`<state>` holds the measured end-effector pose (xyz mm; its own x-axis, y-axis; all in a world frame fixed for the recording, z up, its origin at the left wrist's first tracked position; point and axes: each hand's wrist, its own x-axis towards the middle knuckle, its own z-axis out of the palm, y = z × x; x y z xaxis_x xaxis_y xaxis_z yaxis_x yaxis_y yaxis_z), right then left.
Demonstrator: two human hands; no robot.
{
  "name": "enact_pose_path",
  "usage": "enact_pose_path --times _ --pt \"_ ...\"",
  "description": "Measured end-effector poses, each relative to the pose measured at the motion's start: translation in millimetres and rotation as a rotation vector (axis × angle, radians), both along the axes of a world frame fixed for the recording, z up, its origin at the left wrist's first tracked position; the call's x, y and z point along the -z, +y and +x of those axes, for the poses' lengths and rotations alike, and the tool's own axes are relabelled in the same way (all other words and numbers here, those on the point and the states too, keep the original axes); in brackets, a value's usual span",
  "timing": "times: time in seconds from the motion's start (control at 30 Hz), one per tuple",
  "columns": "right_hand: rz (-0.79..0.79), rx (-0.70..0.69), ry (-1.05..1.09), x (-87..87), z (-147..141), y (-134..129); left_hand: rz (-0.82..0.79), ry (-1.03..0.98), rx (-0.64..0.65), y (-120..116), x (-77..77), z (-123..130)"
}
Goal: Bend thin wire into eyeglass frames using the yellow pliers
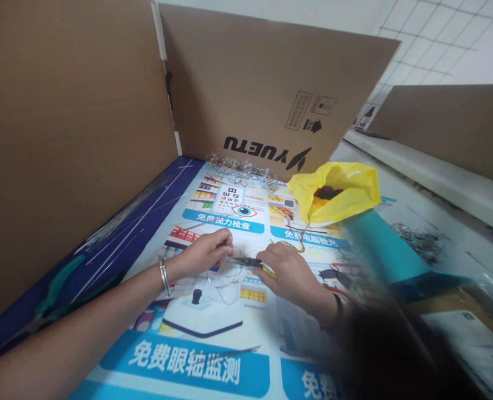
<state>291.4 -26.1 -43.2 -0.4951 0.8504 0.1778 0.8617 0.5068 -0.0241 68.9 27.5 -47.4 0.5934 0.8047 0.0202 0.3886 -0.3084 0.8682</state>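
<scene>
My right hand [287, 272] is closed around pliers [248, 261] with a yellow handle, their dark jaws pointing left. Close by the tip, my left hand [213, 251] is closed in a pinch on thin wire [228, 280]. Fine loops of it hang below the fingers, over the printed poster sheet [271, 311] that covers the table. The wire's exact contact with the jaws is too small to tell. Coloured threads [298, 244] lie just beyond my right hand, running up to a yellow bag [346, 186] with dark red and orange contents.
Green-handled pliers [58, 289] lie at left beside straight thin wires [121, 222]. Tall cardboard panels [246, 83] stand behind and left. A clump of wire pieces [246, 171] lies along the back panel. On the right are a teal box [388, 244] and a dark wire tangle [419, 241].
</scene>
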Motion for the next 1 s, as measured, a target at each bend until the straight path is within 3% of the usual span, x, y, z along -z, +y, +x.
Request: enact_pose_path --times 0.63,1.0 --pt "0.003 -0.004 0.029 6.0 0.5 0.6 0.061 0.005 0.018 -0.2 -1.9 -2.8" --pt "0.087 0.102 -0.055 7.4 -6.1 -4.5 0.073 0.025 -0.019 4.7 3.1 -3.1"
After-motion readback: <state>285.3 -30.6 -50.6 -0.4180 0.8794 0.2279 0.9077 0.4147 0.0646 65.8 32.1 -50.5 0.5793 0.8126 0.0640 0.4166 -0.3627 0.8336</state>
